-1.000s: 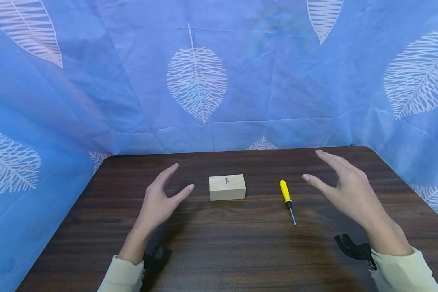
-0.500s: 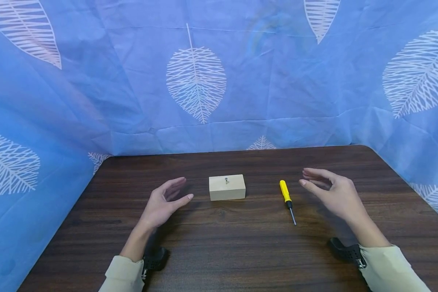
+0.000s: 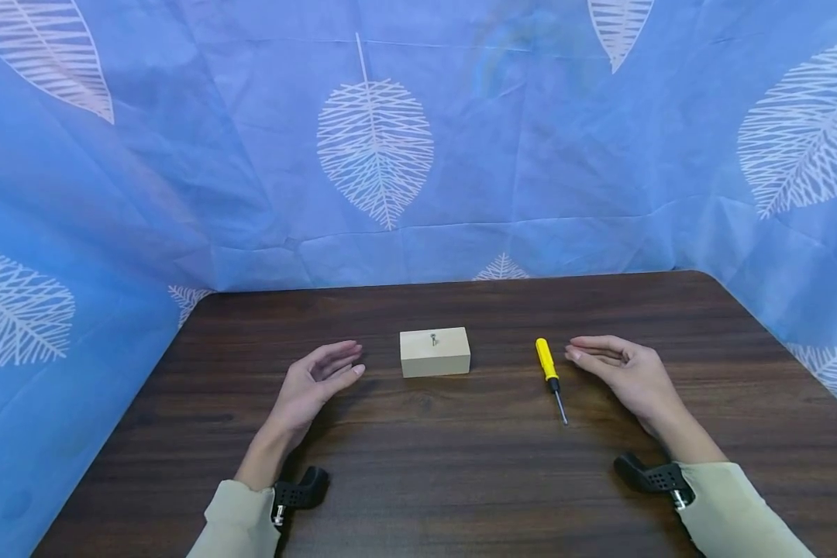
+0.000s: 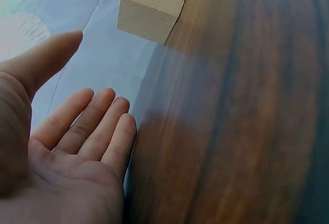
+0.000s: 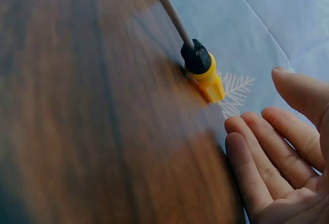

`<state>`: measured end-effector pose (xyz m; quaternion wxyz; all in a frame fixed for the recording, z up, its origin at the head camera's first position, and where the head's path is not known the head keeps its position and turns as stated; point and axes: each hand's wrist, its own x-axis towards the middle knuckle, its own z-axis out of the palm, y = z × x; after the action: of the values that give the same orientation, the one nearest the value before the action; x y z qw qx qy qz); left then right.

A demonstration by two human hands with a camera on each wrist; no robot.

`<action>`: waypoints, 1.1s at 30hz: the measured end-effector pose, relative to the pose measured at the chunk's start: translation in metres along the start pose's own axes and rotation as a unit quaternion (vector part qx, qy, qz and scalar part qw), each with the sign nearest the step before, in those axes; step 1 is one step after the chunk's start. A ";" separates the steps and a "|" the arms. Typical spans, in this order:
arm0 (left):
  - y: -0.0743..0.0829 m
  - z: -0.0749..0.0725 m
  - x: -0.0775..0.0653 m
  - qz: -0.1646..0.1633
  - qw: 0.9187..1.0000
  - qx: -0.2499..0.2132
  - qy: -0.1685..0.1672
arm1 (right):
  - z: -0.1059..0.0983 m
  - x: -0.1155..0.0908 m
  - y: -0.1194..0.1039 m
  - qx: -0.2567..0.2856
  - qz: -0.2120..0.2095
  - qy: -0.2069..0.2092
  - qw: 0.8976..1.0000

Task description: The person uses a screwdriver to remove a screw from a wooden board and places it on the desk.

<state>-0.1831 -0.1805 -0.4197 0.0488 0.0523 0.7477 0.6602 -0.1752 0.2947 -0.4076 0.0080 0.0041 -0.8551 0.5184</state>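
Note:
A pale wooden block (image 3: 435, 354) lies near the middle of the table, with a small screw (image 3: 434, 339) standing upright in its top. To its right is a screwdriver (image 3: 547, 364) with a yellow handle and black collar, its metal tip pointing toward the person. My left hand (image 3: 308, 387) is left of the block, fingers relaxed, palm facing inward and nothing held. The right hand (image 3: 628, 376) has its fingertips just right of the yellow handle, thumb apart from the fingers in the right wrist view, also holding nothing.
The dark wood-grain table (image 3: 418, 480) reaches back to a blue cloth (image 3: 251, 155) printed with white leaves, which hangs behind and along both sides. Black wrist mounts (image 3: 301, 488) are strapped at both sleeves.
Both hands have come down toward the table. The right hand has moved left, closer to the screwdriver, and the fingers of both have bent slightly. Block and screwdriver have stayed put.

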 end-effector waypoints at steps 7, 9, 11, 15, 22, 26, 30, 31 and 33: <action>-0.002 0.012 0.008 -0.005 1.000 0.006 -0.017 | 0.001 0.000 0.003 0.000 0.011 -0.003 1.000; -0.002 0.017 0.011 -0.002 1.000 0.014 -0.021 | 0.003 0.000 0.003 -0.022 0.016 0.001 1.000; -0.001 0.022 0.013 0.000 0.999 0.023 -0.022 | 0.008 0.000 0.001 -0.046 0.016 0.005 0.999; 0.000 0.033 0.019 0.005 0.999 0.042 -0.024 | 0.017 0.003 -0.004 -0.080 0.011 0.016 0.997; 0.006 0.050 0.029 0.013 0.998 0.052 -0.040 | 0.028 0.011 -0.015 -0.149 0.033 0.030 0.988; 0.009 0.057 0.031 0.012 0.997 0.053 -0.052 | 0.033 0.015 -0.022 -0.187 0.020 0.024 0.982; 0.010 0.066 0.034 0.017 0.996 0.062 -0.056 | 0.037 0.019 -0.029 -0.224 0.010 0.010 0.974; 0.010 0.068 0.035 0.018 0.996 0.067 -0.055 | 0.038 0.020 -0.031 -0.235 0.009 0.005 0.972; 0.010 0.071 0.037 0.019 0.996 0.075 -0.050 | 0.039 0.022 -0.033 -0.254 0.011 -0.002 0.967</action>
<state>-0.2094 -0.1041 -0.4182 0.0695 0.1027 0.7906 0.5997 -0.1968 0.2451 -0.3955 0.0014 -0.0064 -0.9586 0.2846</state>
